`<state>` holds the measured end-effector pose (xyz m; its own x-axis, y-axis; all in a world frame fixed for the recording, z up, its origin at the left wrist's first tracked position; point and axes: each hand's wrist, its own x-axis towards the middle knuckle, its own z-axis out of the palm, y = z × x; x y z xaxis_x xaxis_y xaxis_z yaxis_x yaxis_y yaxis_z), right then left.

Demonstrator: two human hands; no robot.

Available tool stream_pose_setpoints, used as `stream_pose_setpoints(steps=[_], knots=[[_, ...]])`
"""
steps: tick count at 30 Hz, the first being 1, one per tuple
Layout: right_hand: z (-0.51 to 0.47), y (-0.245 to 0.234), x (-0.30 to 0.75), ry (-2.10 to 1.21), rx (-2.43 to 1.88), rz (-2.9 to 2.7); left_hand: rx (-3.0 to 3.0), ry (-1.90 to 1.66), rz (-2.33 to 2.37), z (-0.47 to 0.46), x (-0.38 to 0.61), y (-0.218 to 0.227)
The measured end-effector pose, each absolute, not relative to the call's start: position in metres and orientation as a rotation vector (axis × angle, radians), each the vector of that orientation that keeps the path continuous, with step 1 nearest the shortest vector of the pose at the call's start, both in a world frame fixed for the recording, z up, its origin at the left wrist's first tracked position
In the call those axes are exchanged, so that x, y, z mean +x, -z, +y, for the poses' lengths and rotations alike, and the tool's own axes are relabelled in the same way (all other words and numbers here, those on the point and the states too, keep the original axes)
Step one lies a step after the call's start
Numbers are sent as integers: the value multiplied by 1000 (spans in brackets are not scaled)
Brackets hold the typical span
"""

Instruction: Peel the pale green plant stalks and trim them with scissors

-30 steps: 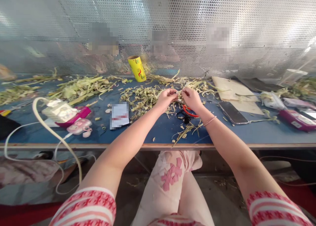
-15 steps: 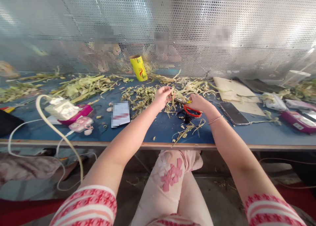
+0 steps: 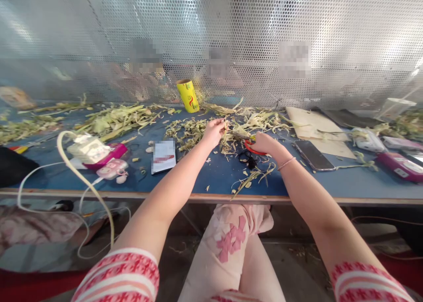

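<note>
My left hand [image 3: 214, 132] is closed in a pinch on a small pale plant piece [image 3: 226, 127], above a heap of dry, yellow-green plant trimmings [image 3: 188, 131]. My right hand [image 3: 264, 144] is wrapped round scissors with red handles [image 3: 252, 148]. Their blades point left toward the other hand, and part of them is hidden by fingers and trimmings. Just below the scissors lies a black tangled item [image 3: 248, 160] that I cannot make out. Loose stalks [image 3: 251, 180] are near the table's front edge.
A yellow tube [image 3: 187, 97] stands before the perforated metal panel [image 3: 231, 24]. On the left are a bundle of stalks [image 3: 120, 121], a phone [image 3: 163, 156] and a corded pink-and-white device [image 3: 92, 150]. A dark phone [image 3: 313, 155] and cardboard [image 3: 307, 122] lie on the right.
My left hand has shifted slightly left, away from the scissors. The red handles look flatter and closer together. The whole view has moved a little.
</note>
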<state>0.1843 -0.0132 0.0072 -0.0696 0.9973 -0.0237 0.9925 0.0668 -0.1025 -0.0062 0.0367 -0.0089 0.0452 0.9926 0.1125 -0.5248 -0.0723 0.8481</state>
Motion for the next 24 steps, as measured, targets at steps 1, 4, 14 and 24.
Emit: stream_pose_setpoints(steps=[1,4,14,24], knots=[[-12,-7,185,-125,-2098,-2212,900,-1428,703,37,-6,9],[-8,-5,187,-112,-2053,-2066,893,-1419,748,40,-6,9],[-1,6,194,21,-1574,-1969,650,-1486,604,32,-14,1],[-9,7,187,208,-1323,-2132,572,-1506,552,23,-12,-9]])
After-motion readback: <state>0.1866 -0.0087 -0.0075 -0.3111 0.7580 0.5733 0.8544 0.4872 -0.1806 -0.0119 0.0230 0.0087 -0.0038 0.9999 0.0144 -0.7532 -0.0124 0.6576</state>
